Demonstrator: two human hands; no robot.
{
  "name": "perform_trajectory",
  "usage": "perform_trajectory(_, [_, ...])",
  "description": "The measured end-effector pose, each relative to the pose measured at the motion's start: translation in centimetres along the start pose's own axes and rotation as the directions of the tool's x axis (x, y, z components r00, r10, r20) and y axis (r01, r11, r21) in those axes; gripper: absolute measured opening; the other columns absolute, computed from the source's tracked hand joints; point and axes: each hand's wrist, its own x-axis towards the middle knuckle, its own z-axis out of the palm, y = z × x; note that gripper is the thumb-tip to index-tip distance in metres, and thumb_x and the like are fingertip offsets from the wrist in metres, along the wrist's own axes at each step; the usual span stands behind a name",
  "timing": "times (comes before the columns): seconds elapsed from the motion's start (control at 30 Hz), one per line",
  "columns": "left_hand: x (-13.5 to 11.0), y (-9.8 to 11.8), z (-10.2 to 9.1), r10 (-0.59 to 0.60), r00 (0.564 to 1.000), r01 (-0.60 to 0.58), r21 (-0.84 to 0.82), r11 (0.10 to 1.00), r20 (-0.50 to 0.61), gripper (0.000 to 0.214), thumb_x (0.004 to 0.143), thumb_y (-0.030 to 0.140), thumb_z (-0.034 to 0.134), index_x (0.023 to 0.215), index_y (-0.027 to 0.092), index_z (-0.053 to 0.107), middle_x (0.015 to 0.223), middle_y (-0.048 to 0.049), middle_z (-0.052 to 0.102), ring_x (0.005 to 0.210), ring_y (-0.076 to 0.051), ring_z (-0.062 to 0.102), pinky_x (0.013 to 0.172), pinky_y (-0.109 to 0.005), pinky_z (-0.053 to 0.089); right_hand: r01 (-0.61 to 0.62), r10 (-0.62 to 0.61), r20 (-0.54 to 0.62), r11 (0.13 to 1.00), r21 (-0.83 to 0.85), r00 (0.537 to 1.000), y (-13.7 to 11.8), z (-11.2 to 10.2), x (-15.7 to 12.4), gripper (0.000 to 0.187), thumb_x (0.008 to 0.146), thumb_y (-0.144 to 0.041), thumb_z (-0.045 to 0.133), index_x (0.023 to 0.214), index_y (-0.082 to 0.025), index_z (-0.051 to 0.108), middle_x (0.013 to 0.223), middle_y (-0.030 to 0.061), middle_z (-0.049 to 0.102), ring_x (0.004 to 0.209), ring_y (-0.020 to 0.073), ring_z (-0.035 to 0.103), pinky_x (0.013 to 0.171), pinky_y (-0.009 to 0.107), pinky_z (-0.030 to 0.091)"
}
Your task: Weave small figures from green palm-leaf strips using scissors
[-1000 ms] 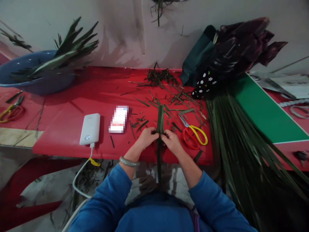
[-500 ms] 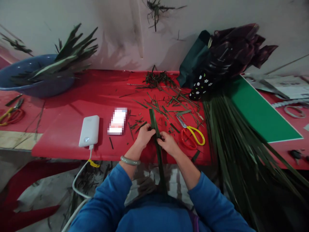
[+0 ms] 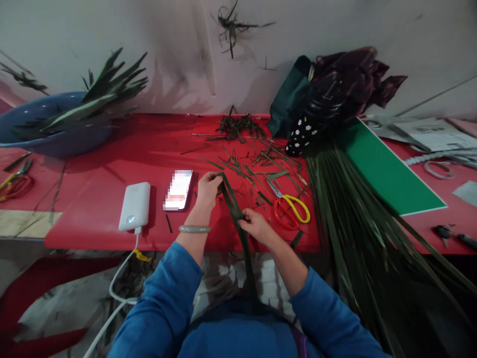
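Note:
A long green leaf strip (image 3: 231,200) runs from my hands down over the table's front edge toward my lap. My left hand (image 3: 209,188) pinches its far end, fingers closed round the tip. Lower along the strip, my right hand (image 3: 255,223) grips it between thumb and fingers. Scissors (image 3: 294,206) with one yellow and one red handle lie to the right of my right hand. Cut leaf scraps (image 3: 257,156) are strewn on the red tabletop (image 3: 145,144) beyond my hands. A phone (image 3: 178,190) lies left of my left hand.
A white power bank (image 3: 134,206) trails a cable off the front edge. Far left stand a blue basin (image 3: 59,141) with leaves and a second pair of scissors (image 3: 17,184). Long leaves (image 3: 346,199) hang over the edge at right, beside a green board (image 3: 391,169) and bags (image 3: 331,94).
My left hand has moved up and left with the strip's far end, away from my right hand. The strip now slants to the left. The camera view has shifted slightly.

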Motion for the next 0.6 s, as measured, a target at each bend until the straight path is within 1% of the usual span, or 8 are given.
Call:
perform_trajectory(0.13, [1.2, 0.6, -0.4, 0.085, 0.995, -0.085, -0.003, 0.996, -0.052, 0.013, 0.059, 0.022, 0.057, 0.069, 0.016, 0.053, 0.059, 0.0033, 0.052, 0.05, -0.006, 0.049, 0.048, -0.018, 0.037, -0.029, 0.029, -0.003, 0.999, 0.033, 1.0, 0.0, -0.2, -0.4, 0.01, 0.065, -0.025, 0.049, 0.064, -0.018, 0.041, 0.055, -0.0058, 0.043, 0.051, 0.0077, 0.041, 0.046, 0.019, 0.031])
perform_trajectory(0.23, [0.6, 0.9, -0.6, 0.126, 0.987, -0.133, -0.068, 0.989, -0.102, 0.029, 0.061, 0.027, 0.06, 0.088, 0.022, 0.052, 0.08, 0.0005, 0.058, 0.066, -0.007, 0.055, 0.058, -0.018, 0.042, -0.067, 0.08, -0.121, 0.992, 0.112, 0.989, 0.1, -0.6, -0.3, 0.013, 0.064, -0.029, 0.051, 0.067, -0.019, 0.044, 0.054, -0.006, 0.044, 0.047, 0.0081, 0.042, 0.043, 0.019, 0.032])
perform_trajectory(0.3, [-0.9, 0.4, -0.5, 0.079, 0.992, -0.088, -0.082, 0.993, -0.101, 0.042, 0.06, 0.029, 0.063, 0.099, 0.024, 0.049, 0.091, -0.0016, 0.057, 0.073, -0.008, 0.056, 0.063, -0.019, 0.044, -0.071, 0.113, -0.221, 0.979, 0.19, 0.969, 0.1, -0.9, 0.0, 0.016, 0.064, -0.032, 0.052, 0.07, -0.019, 0.046, 0.053, -0.0059, 0.046, 0.045, 0.0086, 0.042, 0.042, 0.02, 0.034])
perform_trajectory(0.37, [-3.1, -0.6, -0.2, 0.007, 0.999, -0.011, -0.085, 0.996, -0.052, 0.046, 0.06, 0.03, 0.064, 0.102, 0.022, 0.048, 0.09, -0.0028, 0.058, 0.073, -0.009, 0.057, 0.065, -0.021, 0.044, -0.041, 0.119, -0.313, 0.969, 0.243, 0.942, 0.0, -1.1, 0.5, 0.018, 0.063, -0.033, 0.054, 0.071, -0.019, 0.048, 0.053, -0.0058, 0.047, 0.043, 0.0084, 0.042, 0.042, 0.021, 0.034])
perform_trajectory(0.4, [-4.2, -1.2, 0.0, -0.037, 0.999, 0.038, -0.067, 0.997, 0.015, 0.045, 0.06, 0.03, 0.064, 0.101, 0.02, 0.049, 0.087, -0.0028, 0.059, 0.072, -0.01, 0.057, 0.066, -0.022, 0.044, -0.023, 0.116, -0.349, 0.965, 0.26, 0.93, 0.0, -1.1, 0.8, 0.018, 0.063, -0.033, 0.055, 0.07, -0.019, 0.048, 0.052, -0.0058, 0.047, 0.042, 0.0082, 0.041, 0.042, 0.021, 0.034])
perform_trajectory(0.47, [-6.1, -2.6, 0.2, -0.125, 0.976, 0.12, 0.04, 0.992, 0.179, 0.036, 0.06, 0.032, 0.065, 0.09, 0.015, 0.054, 0.075, -0.002, 0.06, 0.066, -0.01, 0.056, 0.065, -0.023, 0.043, 0.002, 0.116, -0.394, 0.958, 0.286, 0.912, 0.0, -1.0, 1.2, 0.018, 0.062, -0.034, 0.056, 0.069, -0.019, 0.049, 0.051, -0.0063, 0.045, 0.041, 0.0076, 0.04, 0.042, 0.021, 0.032])
perform_trajectory(0.53, [-7.4, -3.6, 0.3, -0.164, 0.937, 0.125, 0.143, 0.982, 0.309, 0.027, 0.06, 0.032, 0.065, 0.076, 0.013, 0.057, 0.068, -0.0006, 0.059, 0.064, -0.01, 0.054, 0.062, -0.021, 0.041, 0.003, 0.12, -0.396, 0.955, 0.297, 0.91, -0.1, -0.7, 1.4, 0.018, 0.062, -0.034, 0.057, 0.066, -0.018, 0.049, 0.049, -0.0069, 0.043, 0.041, 0.0071, 0.038, 0.041, 0.02, 0.031])
perform_trajectory(0.6, [-7.9, -4.0, 0.2, -0.169, 0.929, 0.111, 0.187, 0.976, 0.33, 0.023, 0.062, 0.033, 0.063, 0.069, 0.012, 0.057, 0.061, 0.0016, 0.057, 0.058, -0.008, 0.051, 0.057, -0.02, 0.039, -0.01, 0.122, -0.378, 0.959, 0.285, 0.918, -0.1, -0.5, 1.3, 0.02, 0.064, -0.037, 0.057, 0.063, -0.018, 0.048, 0.047, -0.0068, 0.041, 0.042, 0.0071, 0.038, 0.041, 0.02, 0.03])
